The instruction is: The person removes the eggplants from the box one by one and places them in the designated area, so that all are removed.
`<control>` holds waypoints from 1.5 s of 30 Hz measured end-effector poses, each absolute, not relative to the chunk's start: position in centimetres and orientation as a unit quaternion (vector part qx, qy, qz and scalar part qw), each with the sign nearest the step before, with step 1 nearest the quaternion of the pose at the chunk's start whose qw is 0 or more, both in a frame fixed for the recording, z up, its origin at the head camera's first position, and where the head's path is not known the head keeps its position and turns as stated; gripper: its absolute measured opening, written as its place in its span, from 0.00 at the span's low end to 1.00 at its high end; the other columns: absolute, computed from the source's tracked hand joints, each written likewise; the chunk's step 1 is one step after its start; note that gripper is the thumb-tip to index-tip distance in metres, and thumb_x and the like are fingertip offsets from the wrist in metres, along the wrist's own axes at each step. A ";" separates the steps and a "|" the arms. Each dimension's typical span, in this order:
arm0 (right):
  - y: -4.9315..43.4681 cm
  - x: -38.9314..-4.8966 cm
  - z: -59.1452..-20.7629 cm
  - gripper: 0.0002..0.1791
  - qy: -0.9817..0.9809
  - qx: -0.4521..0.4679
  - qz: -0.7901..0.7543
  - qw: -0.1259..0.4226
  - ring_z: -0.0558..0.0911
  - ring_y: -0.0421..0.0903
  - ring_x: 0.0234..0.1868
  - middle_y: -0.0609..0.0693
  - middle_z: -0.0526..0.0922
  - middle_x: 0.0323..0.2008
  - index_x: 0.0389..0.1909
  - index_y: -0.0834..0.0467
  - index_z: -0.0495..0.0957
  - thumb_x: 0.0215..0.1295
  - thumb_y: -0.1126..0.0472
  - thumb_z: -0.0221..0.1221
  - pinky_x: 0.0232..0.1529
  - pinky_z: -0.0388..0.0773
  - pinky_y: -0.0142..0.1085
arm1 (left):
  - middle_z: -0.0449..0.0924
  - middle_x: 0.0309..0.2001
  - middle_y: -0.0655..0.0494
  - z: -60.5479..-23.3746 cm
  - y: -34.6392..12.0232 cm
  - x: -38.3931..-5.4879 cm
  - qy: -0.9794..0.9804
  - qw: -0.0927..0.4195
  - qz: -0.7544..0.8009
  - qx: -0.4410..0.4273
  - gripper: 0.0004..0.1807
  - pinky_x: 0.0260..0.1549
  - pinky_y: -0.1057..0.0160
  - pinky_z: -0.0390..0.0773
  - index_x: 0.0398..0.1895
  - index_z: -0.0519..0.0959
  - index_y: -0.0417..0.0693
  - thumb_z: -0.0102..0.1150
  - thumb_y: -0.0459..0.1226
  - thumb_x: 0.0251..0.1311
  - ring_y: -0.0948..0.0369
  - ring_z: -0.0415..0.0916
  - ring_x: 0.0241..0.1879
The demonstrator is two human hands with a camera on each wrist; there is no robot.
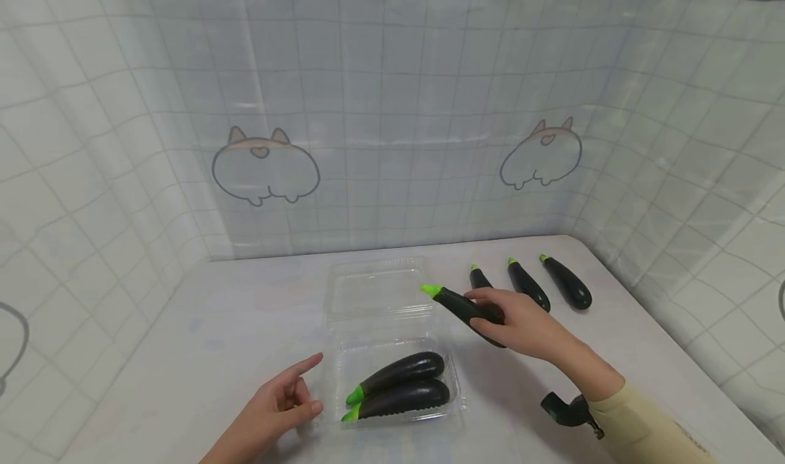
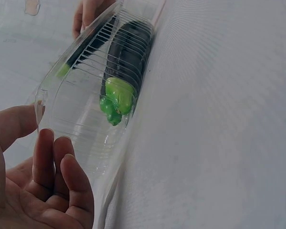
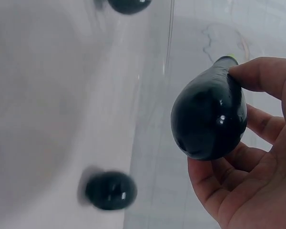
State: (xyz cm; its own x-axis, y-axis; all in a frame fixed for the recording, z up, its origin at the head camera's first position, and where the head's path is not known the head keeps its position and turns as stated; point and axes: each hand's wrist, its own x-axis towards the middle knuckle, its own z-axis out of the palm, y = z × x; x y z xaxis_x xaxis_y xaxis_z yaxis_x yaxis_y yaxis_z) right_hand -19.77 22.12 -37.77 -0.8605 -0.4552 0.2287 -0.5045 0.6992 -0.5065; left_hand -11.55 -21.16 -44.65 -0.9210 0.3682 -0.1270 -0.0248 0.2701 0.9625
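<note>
My right hand (image 1: 521, 321) grips a dark eggplant (image 1: 456, 303) with a bright green stem, thumb and fingers around its body. It is held above the table, right of a clear plastic clamshell box (image 1: 349, 355). In the right wrist view the held eggplant's (image 3: 207, 114) rounded end faces the camera. Two eggplants (image 1: 405, 397) lie side by side in the box, stems to the left. My left hand (image 1: 279, 406) is at the box's left edge, index finger extended. In the left wrist view its fingertips are close at the rim (image 2: 40, 107); whether they touch cannot be told.
Three more eggplants (image 1: 567, 283) lie in a row at the table's back right, one partly behind my right hand. The box's lid (image 1: 377, 287) lies folded back behind it. A patterned curtain (image 1: 392, 144) encloses the table's back and sides.
</note>
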 end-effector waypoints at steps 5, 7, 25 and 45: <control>24.4 -19.4 -38.2 0.24 -0.922 0.238 0.300 0.054 0.80 0.39 0.46 0.43 0.82 0.48 0.62 0.49 0.75 0.67 0.48 0.63 0.39 0.78 0.36 | 0.77 0.33 0.46 -44.7 -21.1 -11.7 0.786 0.161 0.587 0.112 0.41 0.32 0.63 0.76 0.77 0.54 0.41 0.63 0.39 0.66 0.61 0.74 0.29; 25.3 -19.2 -38.4 0.24 -0.924 0.224 0.305 0.056 0.81 0.40 0.45 0.44 0.83 0.47 0.62 0.48 0.76 0.67 0.47 0.63 0.37 0.78 0.35 | 0.77 0.33 0.46 -44.7 -21.1 -11.7 0.789 0.159 0.583 0.110 0.41 0.33 0.64 0.76 0.77 0.54 0.42 0.63 0.39 0.66 0.61 0.74 0.29; 30.4 -17.0 -39.0 0.27 -0.938 0.148 0.306 0.068 0.81 0.47 0.45 0.52 0.82 0.50 0.63 0.53 0.74 0.68 0.45 0.61 0.35 0.78 0.36 | 0.76 0.34 0.46 -44.8 -21.2 -11.6 0.777 0.165 0.598 0.105 0.41 0.35 0.63 0.76 0.77 0.53 0.43 0.62 0.38 0.66 0.60 0.74 0.30; 36.0 -14.9 -40.9 0.28 -0.956 0.059 0.279 0.066 0.81 0.50 0.44 0.54 0.83 0.49 0.65 0.52 0.72 0.69 0.45 0.60 0.30 0.74 0.37 | 0.75 0.34 0.46 -44.8 -21.0 -11.5 0.773 0.171 0.603 0.098 0.41 0.35 0.64 0.76 0.77 0.53 0.43 0.62 0.38 0.67 0.60 0.74 0.30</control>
State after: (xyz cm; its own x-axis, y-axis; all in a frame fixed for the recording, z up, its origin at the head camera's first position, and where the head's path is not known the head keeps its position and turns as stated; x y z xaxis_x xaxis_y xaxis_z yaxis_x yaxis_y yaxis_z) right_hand -14.90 36.02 -40.90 -0.9842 -0.0766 0.1598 -0.1506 0.8368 -0.5263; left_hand -11.51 -20.99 -44.77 -0.9220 0.3588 -0.1457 -0.0545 0.2523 0.9661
